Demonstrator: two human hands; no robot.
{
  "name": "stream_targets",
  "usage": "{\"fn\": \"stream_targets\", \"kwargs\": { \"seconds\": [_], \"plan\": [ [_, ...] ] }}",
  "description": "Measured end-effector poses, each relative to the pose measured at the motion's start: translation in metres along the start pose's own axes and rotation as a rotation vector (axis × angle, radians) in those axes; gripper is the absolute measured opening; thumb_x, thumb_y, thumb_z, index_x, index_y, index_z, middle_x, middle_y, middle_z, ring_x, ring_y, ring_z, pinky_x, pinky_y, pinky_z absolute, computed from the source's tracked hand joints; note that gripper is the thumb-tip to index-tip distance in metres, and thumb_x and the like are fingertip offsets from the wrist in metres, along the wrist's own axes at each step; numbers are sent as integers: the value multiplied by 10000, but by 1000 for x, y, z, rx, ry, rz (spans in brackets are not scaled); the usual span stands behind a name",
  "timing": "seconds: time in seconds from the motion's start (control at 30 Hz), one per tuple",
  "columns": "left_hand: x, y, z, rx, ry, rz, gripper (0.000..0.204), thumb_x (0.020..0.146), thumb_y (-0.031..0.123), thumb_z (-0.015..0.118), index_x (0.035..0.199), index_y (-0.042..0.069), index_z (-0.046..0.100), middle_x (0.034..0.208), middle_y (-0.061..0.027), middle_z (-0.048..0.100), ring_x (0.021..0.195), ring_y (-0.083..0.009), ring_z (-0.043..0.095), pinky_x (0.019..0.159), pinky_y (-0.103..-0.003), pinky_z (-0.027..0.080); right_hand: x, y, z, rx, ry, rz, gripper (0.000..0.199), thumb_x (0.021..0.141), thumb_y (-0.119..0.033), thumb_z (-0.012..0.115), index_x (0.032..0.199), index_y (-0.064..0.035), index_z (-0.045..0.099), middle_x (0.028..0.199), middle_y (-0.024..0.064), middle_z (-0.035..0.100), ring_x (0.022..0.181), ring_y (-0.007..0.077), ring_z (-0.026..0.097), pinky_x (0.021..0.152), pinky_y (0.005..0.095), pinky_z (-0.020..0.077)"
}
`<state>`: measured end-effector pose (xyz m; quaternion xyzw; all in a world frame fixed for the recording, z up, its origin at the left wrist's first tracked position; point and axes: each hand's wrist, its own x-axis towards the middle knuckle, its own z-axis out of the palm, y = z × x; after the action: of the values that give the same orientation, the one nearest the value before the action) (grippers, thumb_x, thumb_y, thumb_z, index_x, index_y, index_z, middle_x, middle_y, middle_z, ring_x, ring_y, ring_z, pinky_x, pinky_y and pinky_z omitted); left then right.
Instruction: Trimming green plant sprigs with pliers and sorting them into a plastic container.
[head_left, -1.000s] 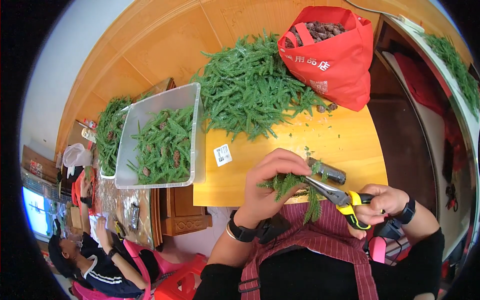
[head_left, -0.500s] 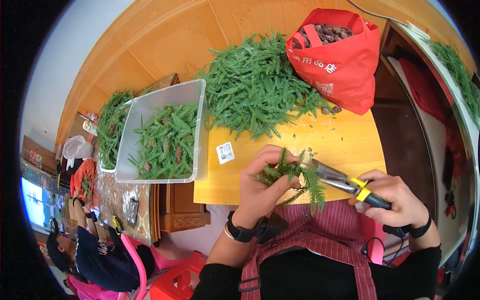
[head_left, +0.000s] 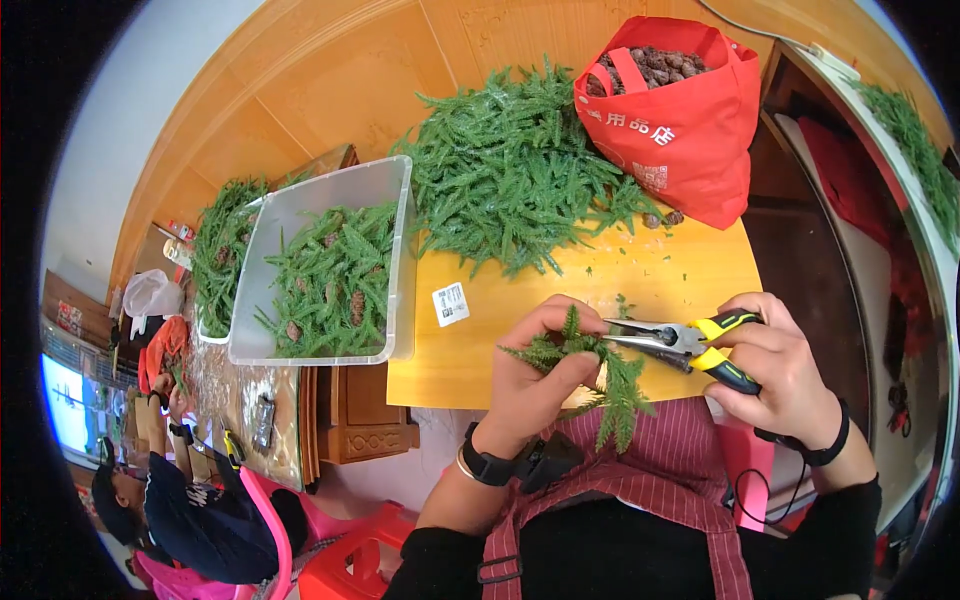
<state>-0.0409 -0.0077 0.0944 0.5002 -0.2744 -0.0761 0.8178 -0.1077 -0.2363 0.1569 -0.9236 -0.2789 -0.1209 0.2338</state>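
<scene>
My left hand (head_left: pixel 545 365) pinches a small green artificial pine sprig (head_left: pixel 622 392), whose fronds hang past the near edge of the yellow board. Yellow-and-black needle-nose pliers (head_left: pixel 675 340) are gripped in my right hand (head_left: pixel 770 360), fingers round the spread handles. Their jaws point left, parted slightly, with the tips beside the sprig and my left fingers. Whether the tips touch the stem, I cannot make out. A dark piece (head_left: pixel 672 358) shows just under the jaws.
Behind my hands lies a heap of green pine sprigs (head_left: pixel 510 180). A red bag (head_left: pixel 680 140) of pine cones stands back right. To the left is a clear plastic bin (head_left: pixel 400 270) with sprigs and cones. Another person (head_left: pixel 205 510) sits at the far left table.
The pliers have turned and their handles have spread, so the jaws now show parted. My right hand has shifted slightly up and left; the sprig stays in my left hand.
</scene>
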Motion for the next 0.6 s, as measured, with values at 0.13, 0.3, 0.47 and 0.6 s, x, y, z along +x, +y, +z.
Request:
{"fn": "stream_targets", "kwargs": {
  "seconds": [0.13, 0.3, 0.47, 0.6],
  "plan": [
    [0, -1, 1, -91, 36, -50, 158, 757, -68, 508, 910, -32, 527, 927, -98, 495, 650, -102, 506, 529, -201, 428, 0, -1, 3, -38, 56, 1, 219, 590, -150, 712, 720, -30, 582, 830, 83, 599, 891, 295, 532, 763, 374, 438],
    [0, -3, 0, -103, 27, -45, 148, 769, -71, 497, 910, -29, 514, 923, -95, 491, 633, -92, 497, 522, -198, 423, 1, -2, 5, -89, 83, -20, 220, 580, -146, 712, 709, -29, 577, 788, 80, 588, 871, 288, 539, 747, 362, 445],
    [1, -4, -2, -69, 27, -21, 136, 765, -63, 514, 896, -27, 514, 910, -89, 502, 619, -81, 488, 511, -186, 414, -1, -1, 7, -118, 123, -55, 215, 581, -143, 715, 673, -29, 558, 717, 81, 568, 795, 282, 553, 672, 338, 466],
    [3, -3, -4, -20, 36, 11, 120, 749, -48, 548, 864, -18, 530, 891, -86, 514, 671, -99, 501, 569, -204, 422, -4, 0, 11, -81, 154, -47, 192, 590, -143, 694, 665, -30, 558, 655, 73, 547, 741, 298, 557, 646, 352, 461]
  ]
}}
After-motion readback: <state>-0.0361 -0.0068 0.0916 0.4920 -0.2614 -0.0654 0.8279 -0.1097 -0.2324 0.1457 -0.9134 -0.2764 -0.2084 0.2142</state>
